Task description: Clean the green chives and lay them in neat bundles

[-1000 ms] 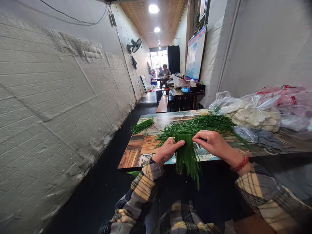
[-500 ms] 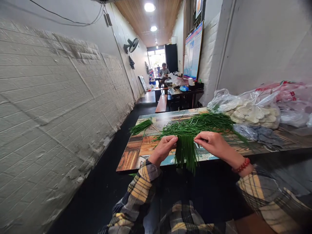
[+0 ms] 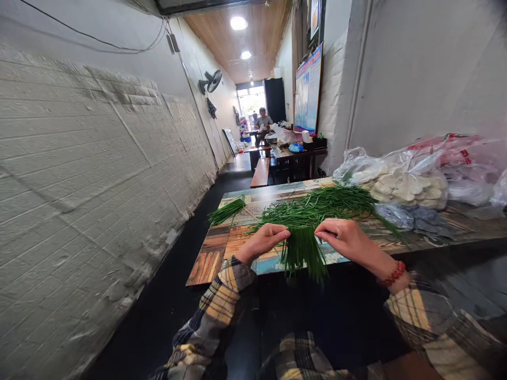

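Observation:
A flat row of garlic chives (image 3: 303, 250) hangs between my hands, its loose leaves dangling over the table's near edge. My left hand (image 3: 269, 240) pinches the row's upper left corner with thumb and forefinger. At the upper right corner, my right hand (image 3: 340, 237) is closed in a pinch too. Whether a thin stick runs through the row's top is too small to make out. Behind it, a heap of loose chives (image 3: 336, 203) spreads across the patterned wooden table (image 3: 206, 266). A smaller bunch of chives (image 3: 227, 211) lies at the left, with thin sticks (image 3: 250, 213) at its right end.
Clear plastic bags (image 3: 412, 184) with pale flat pieces stand at the table's right, beside a grey cloth (image 3: 430, 221). A white brick-patterned wall (image 3: 99, 174) runs along the left. Farther back are a bench (image 3: 260, 173), another table, and a seated person (image 3: 263, 120).
The view has tilted and shifted slightly. Both hands keep their pinch at the row's top corners, and the dangling leaves have swung and spread a little to the right.

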A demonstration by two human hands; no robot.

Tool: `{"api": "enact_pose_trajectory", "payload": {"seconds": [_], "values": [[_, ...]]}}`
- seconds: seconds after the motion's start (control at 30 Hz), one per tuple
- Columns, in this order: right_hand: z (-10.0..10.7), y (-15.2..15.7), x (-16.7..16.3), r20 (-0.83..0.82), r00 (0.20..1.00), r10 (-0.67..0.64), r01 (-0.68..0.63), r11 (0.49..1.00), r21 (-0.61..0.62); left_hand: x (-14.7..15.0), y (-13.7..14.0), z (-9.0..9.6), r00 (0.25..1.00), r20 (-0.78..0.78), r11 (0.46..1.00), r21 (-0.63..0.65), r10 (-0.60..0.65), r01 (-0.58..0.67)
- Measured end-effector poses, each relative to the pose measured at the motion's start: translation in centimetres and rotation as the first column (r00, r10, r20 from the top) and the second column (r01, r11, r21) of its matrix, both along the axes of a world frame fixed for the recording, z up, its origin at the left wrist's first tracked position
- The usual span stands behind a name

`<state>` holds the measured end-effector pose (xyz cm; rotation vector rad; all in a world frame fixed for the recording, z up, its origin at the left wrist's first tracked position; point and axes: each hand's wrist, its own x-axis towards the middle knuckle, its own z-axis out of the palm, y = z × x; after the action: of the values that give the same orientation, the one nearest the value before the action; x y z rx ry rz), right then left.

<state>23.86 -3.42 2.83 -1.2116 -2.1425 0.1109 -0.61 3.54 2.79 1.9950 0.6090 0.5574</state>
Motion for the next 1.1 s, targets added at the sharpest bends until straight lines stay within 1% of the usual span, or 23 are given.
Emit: {"api": "enact_pose_trajectory", "payload": {"seconds": [0.1,0.2,0.3,0.37,0.43,0.53,0.63,0.77,0.9,1.0,1.1], "values": [[-0.3,-0.1,0.0,-0.007,1.000,-0.014,0.014,1.000,0.009,0.4,-0.2,-0.6,0.999,0.023,0.999,-0.035,0.022,-0.021],[-0.7,-0.1,0.0,-0.016,1.000,-0.008,0.007,1.000,-0.012,0.6,-0.3,-0.8,0.997,0.049,0.995,-0.079,0.060,-0.056],[-0.7,-0.2,0.2,-0.032,0.999,-0.012,0.010,0.999,-0.045,0.4,-0.5,-0.8,0.982,0.150,0.983,-0.162,0.111,-0.087],[-0.5,-0.2,0.3,-0.061,0.998,-0.026,0.022,0.998,-0.067,0.3,-0.5,-0.9,0.962,0.247,0.969,-0.242,0.115,-0.054],[-0.3,-0.2,0.5,-0.093,0.995,-0.041,0.034,0.996,-0.081,0.3,-0.5,-1.3,0.949,0.304,0.955,-0.297,0.089,0.006],[-0.1,-0.1,0.3,-0.116,0.992,-0.043,0.034,0.996,-0.079,0.9,-0.7,-1.9,0.950,0.309,0.950,-0.308,0.050,0.050],[-0.1,-0.1,-0.1,-0.108,0.993,-0.048,0.039,0.996,-0.082,1.9,-1.1,-2.4,0.952,0.301,0.942,-0.333,0.058,0.048],[0.0,-0.2,-0.5,-0.100,0.994,-0.039,0.028,0.993,-0.117,3.0,-1.7,-2.8,0.953,0.293,0.919,-0.392,0.075,0.049],[0.5,-0.4,-0.3,-0.064,0.998,-0.020,0.011,0.991,-0.131,3.2,-2.1,-3.1,0.954,0.295,0.885,-0.456,0.054,0.091],[1.1,-0.5,-0.1,-0.078,0.995,-0.061,0.051,0.991,-0.124,3.1,-2.2,-3.2,0.946,0.321,0.855,-0.504,0.053,0.123],[1.5,-0.3,-0.1,-0.081,0.991,-0.107,0.101,0.992,-0.076,3.1,-2.3,-3.3,0.941,0.333,0.827,-0.545,0.061,0.140]]}}
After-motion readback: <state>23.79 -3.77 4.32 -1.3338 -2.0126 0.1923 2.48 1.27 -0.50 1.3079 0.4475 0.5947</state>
